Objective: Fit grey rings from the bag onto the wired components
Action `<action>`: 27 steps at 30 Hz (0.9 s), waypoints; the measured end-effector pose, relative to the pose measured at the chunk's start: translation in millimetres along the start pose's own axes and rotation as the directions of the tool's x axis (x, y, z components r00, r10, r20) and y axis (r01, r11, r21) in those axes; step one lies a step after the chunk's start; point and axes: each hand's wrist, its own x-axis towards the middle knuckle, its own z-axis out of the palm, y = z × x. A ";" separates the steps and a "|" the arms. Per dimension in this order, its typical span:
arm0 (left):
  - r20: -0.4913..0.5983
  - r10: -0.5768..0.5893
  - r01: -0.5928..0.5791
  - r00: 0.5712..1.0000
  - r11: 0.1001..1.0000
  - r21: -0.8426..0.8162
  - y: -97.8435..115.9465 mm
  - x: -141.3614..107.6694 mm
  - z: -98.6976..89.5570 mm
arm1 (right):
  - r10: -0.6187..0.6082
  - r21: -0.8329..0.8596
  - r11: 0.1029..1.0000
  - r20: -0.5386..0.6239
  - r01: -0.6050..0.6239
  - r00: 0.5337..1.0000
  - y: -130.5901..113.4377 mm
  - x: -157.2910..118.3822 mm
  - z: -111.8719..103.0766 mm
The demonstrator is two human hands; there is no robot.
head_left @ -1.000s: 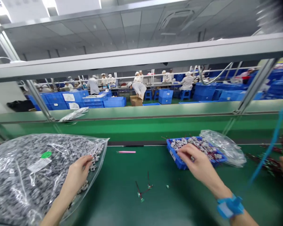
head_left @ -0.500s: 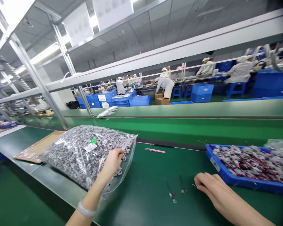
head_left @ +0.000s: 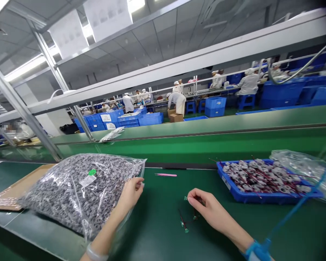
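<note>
My left hand (head_left: 132, 192) is closed at the open right edge of a large clear plastic bag (head_left: 78, 188) full of small grey ring-like plastic parts. A pale bit, seemingly one of those grey parts, shows at its fingertips. Over the green bench my right hand (head_left: 206, 206) is pinched on a small green circuit board (head_left: 185, 198), of which only the tip sticks out. Under and beside that hand lie two more small boards with dark red wires, one of them a wired circuit board (head_left: 184, 225) in plain view, the other partly covered by the fingers.
Pink tweezers (head_left: 166, 175) lie behind the hands. To the right stands a blue tray (head_left: 241, 195) heaped with wired grey parts, a clear bag (head_left: 301, 170) beside it. A blue cord (head_left: 293, 214) runs from my right wrist. A cardboard tray (head_left: 21, 185) lies left; people work far behind.
My left hand has come back out from among the grey parts to the bag's edge. My right hand has moved left with the small board, closer to the loose wired boards. The view has turned right.
</note>
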 end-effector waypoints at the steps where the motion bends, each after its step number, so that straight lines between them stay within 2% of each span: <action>1: 0.025 0.007 -0.003 1.000 0.987 -0.158 9.7 0.6 4.8 | 0.009 0.038 0.999 0.002 -0.009 1.000 0.5 -0.1 -0.4; 2: 0.055 0.012 0.009 0.998 0.936 -0.351 20.7 1.4 11.1 | 0.017 0.070 0.997 0.004 -0.017 1.000 1.0 0.3 -0.7; 3: 0.086 0.019 0.031 0.996 0.838 -0.545 32.4 2.3 18.3 | 0.023 0.095 0.995 0.002 -0.023 1.000 1.7 1.1 -0.9; 5: 0.140 0.049 0.086 0.989 0.580 -0.810 56.4 4.1 33.9 | 0.031 0.132 0.991 -0.013 -0.030 0.999 3.7 3.1 -1.5; 7: 0.174 0.080 0.125 0.982 0.422 -0.898 77.5 5.0 48.6 | 0.042 0.157 0.987 -0.045 -0.034 0.998 6.1 4.9 -2.7; 10: 0.236 0.094 0.199 0.967 0.300 -0.933 97.6 2.9 64.9 | 0.070 0.195 0.979 -0.084 -0.053 0.994 9.3 6.1 -5.5; 12: 0.275 0.101 0.242 0.956 0.257 -0.936 103.0 -0.5 71.0 | 0.090 0.222 0.973 -0.092 -0.068 0.992 10.6 6.1 -6.6; 16: 0.323 0.133 0.288 0.937 0.231 -0.929 103.9 -7.8 74.5 | 0.112 0.252 0.964 -0.096 -0.085 0.989 13.1 7.0 -4.5; 21: 0.329 0.091 0.308 0.940 0.191 -0.932 102.3 -11.7 76.6 | 0.134 0.260 0.960 -0.103 -0.103 0.986 22.2 10.2 0.6; 25: 0.381 0.083 0.357 0.921 0.216 -0.909 102.2 -13.3 77.7 | 0.124 0.272 0.958 -0.109 -0.090 0.986 31.3 11.4 4.0; 27: 0.377 0.093 0.346 0.922 0.241 -0.907 103.0 -14.3 76.9 | 0.127 0.270 0.958 -0.106 -0.094 0.986 34.0 11.5 5.5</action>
